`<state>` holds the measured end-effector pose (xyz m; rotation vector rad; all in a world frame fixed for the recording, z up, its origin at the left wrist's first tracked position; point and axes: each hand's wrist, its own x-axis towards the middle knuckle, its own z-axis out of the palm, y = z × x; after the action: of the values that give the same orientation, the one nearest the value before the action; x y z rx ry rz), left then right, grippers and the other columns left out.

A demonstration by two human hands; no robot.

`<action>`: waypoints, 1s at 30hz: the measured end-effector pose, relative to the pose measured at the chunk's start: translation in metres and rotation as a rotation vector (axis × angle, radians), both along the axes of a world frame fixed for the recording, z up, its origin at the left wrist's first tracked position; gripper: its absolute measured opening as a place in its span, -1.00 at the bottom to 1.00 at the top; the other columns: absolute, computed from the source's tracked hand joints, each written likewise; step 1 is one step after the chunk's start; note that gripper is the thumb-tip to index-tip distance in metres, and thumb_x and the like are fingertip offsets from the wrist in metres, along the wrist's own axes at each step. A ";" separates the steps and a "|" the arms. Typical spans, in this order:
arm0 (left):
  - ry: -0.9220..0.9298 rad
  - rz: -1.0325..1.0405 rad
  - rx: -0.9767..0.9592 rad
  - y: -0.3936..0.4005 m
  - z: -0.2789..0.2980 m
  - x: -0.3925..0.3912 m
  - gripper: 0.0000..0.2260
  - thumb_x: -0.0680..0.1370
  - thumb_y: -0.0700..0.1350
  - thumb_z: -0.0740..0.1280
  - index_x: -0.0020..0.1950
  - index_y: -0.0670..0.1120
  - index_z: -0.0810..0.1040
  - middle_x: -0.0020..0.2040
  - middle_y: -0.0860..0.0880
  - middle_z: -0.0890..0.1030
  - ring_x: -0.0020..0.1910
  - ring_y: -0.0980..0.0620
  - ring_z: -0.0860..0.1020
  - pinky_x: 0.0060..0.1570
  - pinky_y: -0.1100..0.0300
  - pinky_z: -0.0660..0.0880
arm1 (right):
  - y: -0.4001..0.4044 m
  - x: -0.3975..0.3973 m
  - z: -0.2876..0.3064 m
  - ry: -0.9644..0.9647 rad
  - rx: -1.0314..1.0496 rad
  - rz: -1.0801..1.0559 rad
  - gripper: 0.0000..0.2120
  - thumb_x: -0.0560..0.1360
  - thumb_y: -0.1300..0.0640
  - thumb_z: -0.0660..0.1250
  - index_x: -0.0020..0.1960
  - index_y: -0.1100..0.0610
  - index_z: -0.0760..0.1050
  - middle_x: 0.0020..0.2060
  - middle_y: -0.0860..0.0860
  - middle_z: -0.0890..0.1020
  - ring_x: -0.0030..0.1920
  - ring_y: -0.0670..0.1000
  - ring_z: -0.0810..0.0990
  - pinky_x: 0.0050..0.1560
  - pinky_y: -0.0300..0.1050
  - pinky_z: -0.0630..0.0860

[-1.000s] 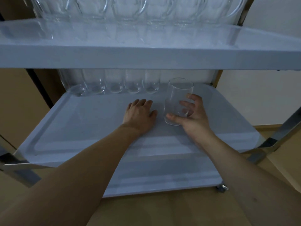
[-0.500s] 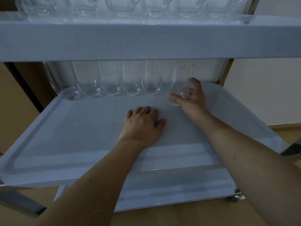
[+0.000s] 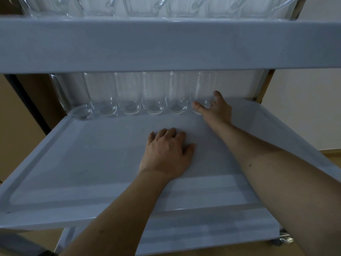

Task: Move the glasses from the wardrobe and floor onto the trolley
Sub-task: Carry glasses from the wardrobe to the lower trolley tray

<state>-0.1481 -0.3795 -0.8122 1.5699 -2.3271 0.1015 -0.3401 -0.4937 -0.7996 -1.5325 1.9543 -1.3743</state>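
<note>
On the middle shelf (image 3: 77,159) of the grey trolley (image 3: 166,45), a clear glass (image 3: 203,89) stands upright at about one o'clock from the shelf's centre, at the right end of a row of five other glasses (image 3: 129,97) lined along the back edge. It stands just beside its neighbour; whether the two touch cannot be told. The right hand (image 3: 216,109) holds this glass low down, its grip clamped on the base with the thumb in front and the fingers curled round the far side. The left hand (image 3: 167,154) rests palm down on the bare shelf at the centre, its grip apart, fingers straight and lying close together. At twelve o'clock, on the top shelf (image 3: 166,21), stands a row of handled glass mugs (image 3: 140,6), cut off by the frame's upper edge.
</note>
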 end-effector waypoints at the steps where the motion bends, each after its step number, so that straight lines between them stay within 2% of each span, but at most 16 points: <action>1: -0.001 0.002 -0.002 0.000 0.000 -0.001 -0.58 0.62 0.27 0.07 0.24 0.06 0.51 0.22 0.01 0.54 0.30 -0.10 0.45 0.35 -0.07 0.31 | -0.001 0.000 0.000 0.010 0.016 0.009 -0.05 0.39 -0.30 0.50 0.59 0.06 0.19 0.41 0.08 0.52 0.43 0.08 0.47 0.43 -0.12 0.33; 7: 0.009 0.001 0.001 -0.001 -0.001 -0.002 -0.59 0.62 0.26 0.08 0.21 0.04 0.52 0.21 -0.02 0.55 0.29 -0.12 0.45 0.35 -0.10 0.31 | -0.006 0.000 -0.002 0.062 0.088 0.016 0.01 0.44 -0.38 0.38 0.65 -0.02 -0.07 0.46 0.03 0.48 0.46 0.12 0.43 0.44 -0.06 0.32; 11: 0.007 0.001 -0.009 -0.002 -0.002 -0.002 -0.59 0.62 0.26 0.07 0.22 0.04 0.52 0.22 -0.02 0.55 0.29 -0.11 0.45 0.35 -0.09 0.30 | -0.007 0.003 -0.003 0.080 0.111 0.001 0.03 0.45 -0.39 0.35 0.65 -0.04 -0.14 0.47 0.08 0.46 0.45 0.19 0.43 0.42 -0.01 0.36; 15: 0.007 0.001 0.001 -0.004 -0.002 -0.001 -0.58 0.62 0.26 0.07 0.25 0.05 0.51 0.25 -0.02 0.54 0.31 -0.10 0.44 0.37 -0.09 0.29 | -0.002 0.006 0.001 0.032 0.106 -0.044 0.14 0.37 -0.39 0.44 0.65 0.10 -0.09 0.46 0.17 0.45 0.46 0.21 0.41 0.42 -0.01 0.35; 19: 0.013 0.000 -0.001 -0.004 -0.001 0.001 -0.60 0.61 0.26 0.09 0.21 0.05 0.52 0.21 -0.01 0.56 0.28 -0.10 0.46 0.33 -0.08 0.32 | 0.013 0.005 0.006 0.020 0.082 -0.069 0.09 0.36 -0.32 0.51 0.64 0.13 0.05 0.45 0.20 0.46 0.46 0.20 0.41 0.41 -0.05 0.34; 24: 0.013 0.005 0.013 -0.005 0.001 0.000 -0.58 0.61 0.25 0.10 0.25 0.04 0.54 0.23 -0.02 0.57 0.30 -0.12 0.46 0.34 -0.08 0.32 | 0.054 0.011 0.007 0.185 0.134 -0.024 0.00 0.39 -0.32 0.48 0.60 0.15 0.14 0.45 0.23 0.44 0.44 0.23 0.40 0.40 0.00 0.36; 30: 0.028 0.005 0.062 0.001 0.009 -0.001 -0.59 0.61 0.22 0.16 0.24 -0.04 0.56 0.23 -0.07 0.59 0.30 -0.15 0.47 0.34 -0.07 0.35 | 0.124 0.004 0.011 0.463 0.203 0.074 -0.13 0.47 -0.29 0.41 0.57 0.18 0.23 0.45 0.20 0.42 0.44 0.22 0.35 0.43 -0.04 0.20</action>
<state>-0.1495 -0.3783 -0.8030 1.5964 -2.3260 0.0081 -0.3364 -0.3698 -0.7887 -1.9226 2.1829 -0.8072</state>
